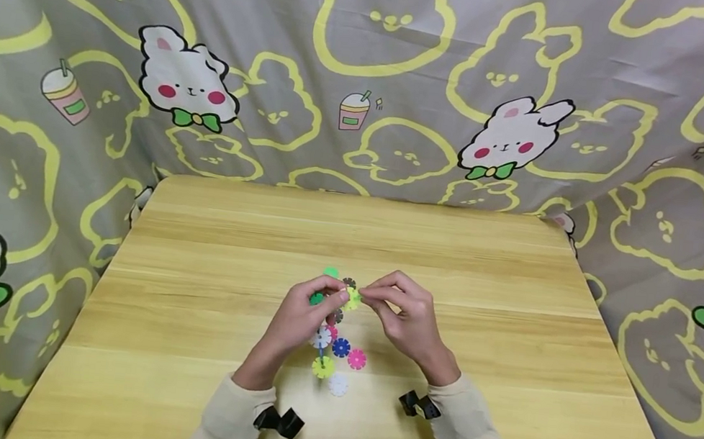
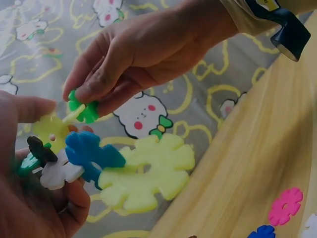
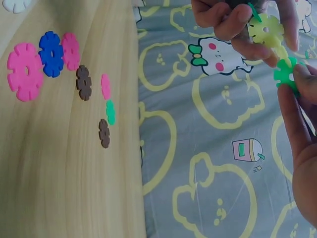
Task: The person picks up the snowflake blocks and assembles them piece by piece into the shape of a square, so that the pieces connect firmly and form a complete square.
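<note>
Several notched plastic flower discs are joined in a chain, held in the curled fingers of my left hand (image 1: 305, 315). In the left wrist view the chain shows a yellow disc (image 2: 44, 130), a dark disc (image 2: 41, 148), a white disc (image 2: 60, 171), a blue disc (image 2: 91, 154) and, at its end, another yellow disc (image 2: 148, 173). My right hand (image 1: 407, 316) pinches a green disc (image 3: 284, 73) between thumb and fingers. That disc meets the edge of the upper yellow disc; how deep their slots engage is unclear. Fingers partly hide the chain.
Loose discs lie on the wooden table (image 1: 183, 331) under and beyond the hands: a blue disc (image 1: 341, 347), a pink disc (image 1: 357, 358), a white disc (image 1: 338, 384), and brown discs, one brown disc (image 3: 104, 133) farthest off. A patterned curtain (image 1: 399, 94) surrounds the table.
</note>
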Motion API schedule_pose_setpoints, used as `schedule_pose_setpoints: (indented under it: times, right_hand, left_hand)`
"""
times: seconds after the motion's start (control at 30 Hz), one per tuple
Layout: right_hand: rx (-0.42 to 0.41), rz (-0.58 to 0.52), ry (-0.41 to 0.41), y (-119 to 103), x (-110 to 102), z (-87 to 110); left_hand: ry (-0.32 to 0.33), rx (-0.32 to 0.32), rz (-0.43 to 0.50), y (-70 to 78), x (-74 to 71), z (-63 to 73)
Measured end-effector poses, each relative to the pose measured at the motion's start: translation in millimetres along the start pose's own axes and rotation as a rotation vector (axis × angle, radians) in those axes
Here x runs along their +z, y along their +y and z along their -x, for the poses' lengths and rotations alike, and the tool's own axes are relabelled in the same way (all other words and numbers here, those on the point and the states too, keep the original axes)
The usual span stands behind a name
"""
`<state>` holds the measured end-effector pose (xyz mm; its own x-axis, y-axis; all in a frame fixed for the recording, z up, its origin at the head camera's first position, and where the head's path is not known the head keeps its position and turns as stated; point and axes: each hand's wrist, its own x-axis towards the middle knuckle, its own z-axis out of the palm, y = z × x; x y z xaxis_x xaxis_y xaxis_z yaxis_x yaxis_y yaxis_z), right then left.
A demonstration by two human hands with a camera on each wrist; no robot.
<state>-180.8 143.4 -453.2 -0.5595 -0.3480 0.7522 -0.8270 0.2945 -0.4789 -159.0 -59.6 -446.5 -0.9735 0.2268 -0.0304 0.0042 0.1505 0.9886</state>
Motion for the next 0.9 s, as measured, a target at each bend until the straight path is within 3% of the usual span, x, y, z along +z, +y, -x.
schedule_pose_setpoints:
  times: [0.2,0.27,0.33,0.4,0.5,0.57,0.63,0.77,0.9]
  right_hand:
    - [0.046,-0.074,-0.007,-1.6,3.4,2.3]
    - [0.120,-0.118,-0.015,-1.4,4.0,6.4]
    - [0.257,-0.129,-0.040,-3.3,4.5,10.8]
    - [0.407,-0.091,-0.144,-0.3,7.2,21.2]
    - [0.538,0.062,-0.426,3.4,15.5,40.6]
    - [0.518,0.160,-0.603,7.1,24.2,55.3]
    - [0.484,0.255,-0.700,4.9,32.0,63.7]
    - [0.446,0.386,-0.727,0.9,43.1,69.1]
    - [0.463,0.408,-0.721,-1.1,48.1,67.4]
  left_hand:
    - [0.064,-0.020,-0.016,1.0,-0.2,-1.2]
    - [0.095,-0.032,0.015,1.5,-1.1,-1.9]
    - [0.118,-0.046,0.063,1.8,-2.5,-2.4]
    - [0.129,-0.057,0.107,2.7,-4.6,-2.6]
    - [0.124,-0.067,0.155,4.3,-6.5,-3.0]
    - [0.120,-0.075,0.164,4.9,-6.9,-3.6]
    - [0.124,-0.084,0.168,5.3,-6.8,-4.3]
    - [0.131,-0.100,0.165,6.5,-6.4,-5.1]
    - [0.134,-0.104,0.171,7.7,-5.8,-5.3]
